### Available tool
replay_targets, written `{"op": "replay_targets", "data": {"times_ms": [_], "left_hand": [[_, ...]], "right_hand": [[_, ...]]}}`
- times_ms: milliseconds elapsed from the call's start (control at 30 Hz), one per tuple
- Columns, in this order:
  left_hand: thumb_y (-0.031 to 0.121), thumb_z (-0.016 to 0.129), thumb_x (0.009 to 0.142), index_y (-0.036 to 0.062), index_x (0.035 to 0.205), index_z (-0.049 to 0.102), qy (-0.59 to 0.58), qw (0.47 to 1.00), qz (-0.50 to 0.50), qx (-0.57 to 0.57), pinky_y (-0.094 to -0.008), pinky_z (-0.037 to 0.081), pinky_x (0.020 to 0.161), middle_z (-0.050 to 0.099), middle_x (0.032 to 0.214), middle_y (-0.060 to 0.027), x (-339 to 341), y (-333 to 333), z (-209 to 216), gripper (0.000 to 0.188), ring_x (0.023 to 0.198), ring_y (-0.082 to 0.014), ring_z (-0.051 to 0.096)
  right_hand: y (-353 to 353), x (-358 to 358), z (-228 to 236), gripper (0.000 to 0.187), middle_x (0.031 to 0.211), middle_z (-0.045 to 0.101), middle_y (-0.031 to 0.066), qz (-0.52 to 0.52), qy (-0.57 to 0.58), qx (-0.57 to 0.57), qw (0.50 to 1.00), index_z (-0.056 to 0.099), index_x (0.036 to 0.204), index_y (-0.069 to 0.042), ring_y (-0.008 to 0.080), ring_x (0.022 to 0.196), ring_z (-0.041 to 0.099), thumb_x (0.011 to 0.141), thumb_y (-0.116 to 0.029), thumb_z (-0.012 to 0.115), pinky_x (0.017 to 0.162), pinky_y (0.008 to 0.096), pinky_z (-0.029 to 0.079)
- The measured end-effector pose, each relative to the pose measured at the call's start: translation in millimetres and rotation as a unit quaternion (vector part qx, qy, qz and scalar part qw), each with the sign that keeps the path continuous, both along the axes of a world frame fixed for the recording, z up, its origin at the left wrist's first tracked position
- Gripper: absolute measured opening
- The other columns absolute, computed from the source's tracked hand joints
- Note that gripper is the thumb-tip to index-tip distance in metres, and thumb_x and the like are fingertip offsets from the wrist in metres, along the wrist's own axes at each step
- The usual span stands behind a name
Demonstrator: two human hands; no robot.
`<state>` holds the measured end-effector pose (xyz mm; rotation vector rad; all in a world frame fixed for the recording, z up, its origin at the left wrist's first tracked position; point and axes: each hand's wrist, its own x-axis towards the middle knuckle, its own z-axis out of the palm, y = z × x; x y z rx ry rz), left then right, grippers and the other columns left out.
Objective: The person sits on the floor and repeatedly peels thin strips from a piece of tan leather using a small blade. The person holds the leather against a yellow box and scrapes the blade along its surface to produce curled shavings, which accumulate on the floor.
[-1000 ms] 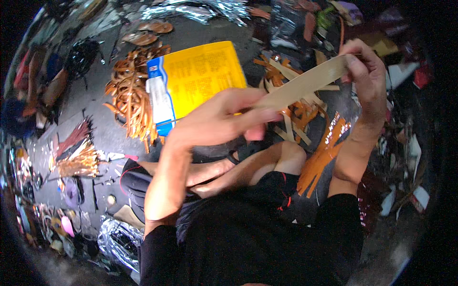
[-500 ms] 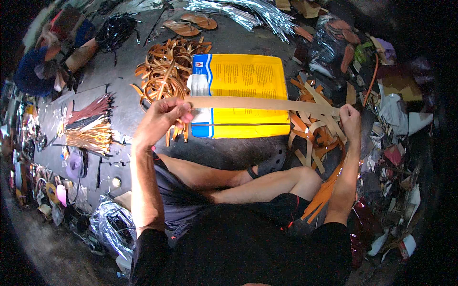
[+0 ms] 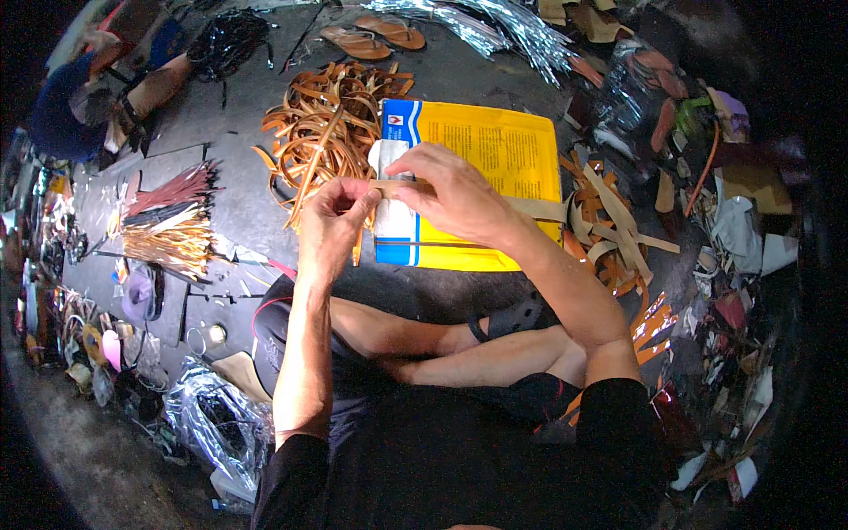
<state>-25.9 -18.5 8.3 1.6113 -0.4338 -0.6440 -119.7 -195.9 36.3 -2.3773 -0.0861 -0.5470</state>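
Observation:
Over a flat yellow container [image 3: 503, 146] with a blue and white end, I hold a long tan strip [image 3: 541, 208]. My left hand [image 3: 331, 221] pinches its left end between thumb and fingers, just off the container's blue edge. Close beside it, my right hand [image 3: 455, 194] has its thumb and bent fingers on the same strip. A whitish block or pad [image 3: 394, 159] lies on the container under my fingers, partly hidden. The strip's free part trails right, behind my right wrist, to the container's far right side.
A pile of curled brown strips [image 3: 327, 132] lies left of the container, loose tan and orange strips [image 3: 609, 216] right. Beyond are sandals [image 3: 389, 37] and silver strips [image 3: 495, 26]. Bundled strips [image 3: 168, 221] lie far left, mixed scraps [image 3: 733, 309] right. Another person's arm [image 3: 155, 93] shows upper left.
My right hand has come left from the strip's right end to beside my left hand. The strip, stretched taut before, now hangs loose to the right. The view has shifted slightly.

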Motion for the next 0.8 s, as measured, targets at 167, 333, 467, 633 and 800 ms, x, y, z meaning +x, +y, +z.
{"op": "replay_targets", "data": {"times_ms": [167,333,467,633,800], "left_hand": [[0.015,0.068,0.09,0.0015,0.096,0.065,0.015,1.0,0.017,-0.012,-0.0207,0.045,0.067,0.065,0.082,0.0002,1,-5,-1,0.015,0.072,-0.0066,0.057],[0.017,0.068,0.091,0.0013,0.095,0.065,0.054,0.998,0.025,-0.026,-0.0203,0.044,0.065,0.064,0.08,0.0013,0,-5,-6,0.017,0.071,-0.0051,0.054],[0.023,0.065,0.092,0.0037,0.096,0.065,0.089,0.996,0.002,-0.025,-0.0214,0.043,0.069,0.064,0.083,0.0015,4,-2,-12,0.019,0.075,-0.0056,0.055],[0.021,0.063,0.093,0.0037,0.095,0.066,0.069,0.998,0.001,-0.006,-0.0212,0.041,0.067,0.063,0.082,0.0017,4,-5,-4,0.017,0.073,-0.0055,0.053],[0.021,0.061,0.094,0.0045,0.094,0.064,0.126,0.991,0.018,-0.038,-0.0204,0.039,0.064,0.06,0.078,0.0033,3,-8,-14,0.017,0.069,-0.005,0.05]], "right_hand": [[-1,8,-14,0.014,0.086,0.062,0.0133,0.013,0.025,0.049,0.998,0.064,0.094,-0.004,0.0326,0.083,0.062,0.084,-0.013,0.067,0.072,0.0414,0.05],[2,6,-17,0.011,0.085,0.062,0.0121,0.007,-0.01,0.033,0.999,0.065,0.094,-0.005,0.0319,0.081,0.061,0.084,-0.009,0.066,0.072,0.0405,0.05],[1,5,-21,0.013,0.085,0.062,0.0104,0.008,-0.02,0.01,1.0,0.068,0.095,-0.006,0.0301,0.08,0.061,0.083,-0.008,0.066,0.072,0.0396,0.05],[2,5,-20,0.017,0.084,0.062,0.0091,0.007,-0.023,-0.012,1.0,0.069,0.097,-0.007,0.0285,0.08,0.062,0.08,-0.006,0.067,0.071,0.0383,0.051],[2,3,-20,0.017,0.084,0.061,0.0072,0.031,-0.042,-0.117,0.992,0.067,0.093,-0.007,0.0256,0.082,0.06,0.077,-0.008,0.069,0.074,0.0373,0.049]]}}
